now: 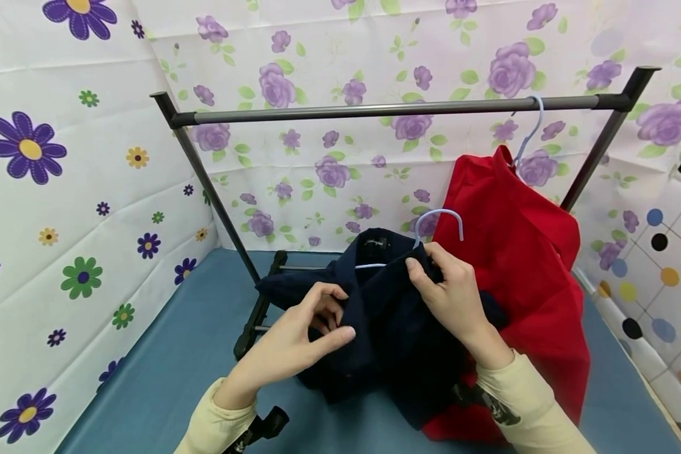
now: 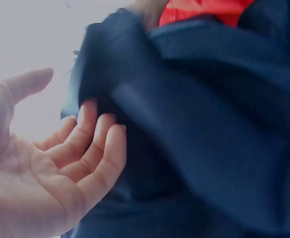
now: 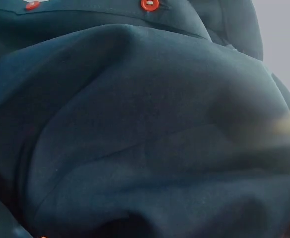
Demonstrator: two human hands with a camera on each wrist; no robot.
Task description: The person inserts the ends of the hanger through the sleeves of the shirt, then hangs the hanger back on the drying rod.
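Observation:
A navy shirt with orange-red buttons is held up in front of the rack. Inside its collar sits a light-blue hanger, its hook standing out above the neck. My right hand pinches the shirt by the collar, thumb in front, beside the hook. Close to the shirt's front edge is my left hand, fingers loosely bent and thumb apart. The left wrist view shows its fingertips against or just before the cloth; contact is unclear. Cloth fills most of the right wrist view.
A metal clothes rack with a black-jointed frame stands behind. From its bar's right end hangs a red shirt on another light-blue hanger. The blue table surface lies below, with flower-patterned sheets around it.

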